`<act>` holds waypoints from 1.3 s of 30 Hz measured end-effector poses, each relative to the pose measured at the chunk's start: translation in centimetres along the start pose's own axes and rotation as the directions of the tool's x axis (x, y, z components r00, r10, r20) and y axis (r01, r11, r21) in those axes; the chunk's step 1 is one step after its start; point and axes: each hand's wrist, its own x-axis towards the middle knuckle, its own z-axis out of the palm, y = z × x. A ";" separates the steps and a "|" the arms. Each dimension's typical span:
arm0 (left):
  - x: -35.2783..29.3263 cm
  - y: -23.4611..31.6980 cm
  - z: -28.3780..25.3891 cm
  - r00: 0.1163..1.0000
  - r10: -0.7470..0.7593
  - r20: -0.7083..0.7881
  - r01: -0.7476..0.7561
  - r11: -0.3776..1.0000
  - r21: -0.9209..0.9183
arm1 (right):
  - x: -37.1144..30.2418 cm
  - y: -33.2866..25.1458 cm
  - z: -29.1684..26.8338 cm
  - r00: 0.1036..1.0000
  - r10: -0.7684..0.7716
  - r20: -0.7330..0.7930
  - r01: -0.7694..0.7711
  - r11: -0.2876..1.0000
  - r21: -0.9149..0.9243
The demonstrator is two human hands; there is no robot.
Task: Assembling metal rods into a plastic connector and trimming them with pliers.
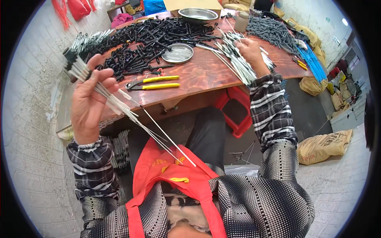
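Left hand: raised at 9 o'clock, fingers curled shut around a bundle of thin white rods with black caps; capped ends fan out toward 10 o'clock, bare ends trail down toward 5 o'clock over a red apron.

Right hand: at 1 o'clock over the wooden table, fingers partly closed, resting on a loose pile of white rods; whether it grips any cannot be told.

Pliers with yellow handles: flat on the table near its front edge, at 11 o'clock, between the two hands.

Shallow round metal dish: just behind the pliers, touching a heap of black plastic parts.

Metal bowl: far edge of the table, 12 o'clock.

Grey parts pile: 1 o'clock, beyond the right hand.

Red plastic stool: under the table, beside the right forearm.

Tan sack: on the floor at 3 o'clock.
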 end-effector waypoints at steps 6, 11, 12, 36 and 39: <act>0.7 -1.5 2.0 0.996 -0.019 0.085 0.021 0.999 -0.027 | 1.8 5.1 1.4 0.941 -0.242 -0.235 0.139 0.914 -0.381; 0.8 -1.9 3.0 0.996 -0.048 0.081 0.050 0.998 -0.023 | 2.1 3.3 0.9 0.991 -0.079 -0.104 0.012 0.848 -0.530; 0.9 -2.0 3.2 0.995 -0.055 0.082 0.057 0.998 -0.028 | 1.7 2.7 0.6 0.966 -0.120 -0.229 0.021 0.918 -0.397; 4.0 -3.8 6.9 1.000 -0.019 -0.019 0.018 0.999 -0.037 | -15.4 -15.5 11.1 0.366 -0.906 -0.212 0.876 0.412 -0.250; 4.4 -3.7 6.3 0.999 -0.010 0.032 0.013 0.995 -0.097 | -15.5 -15.7 11.4 0.359 -0.916 -0.179 0.889 0.394 -0.234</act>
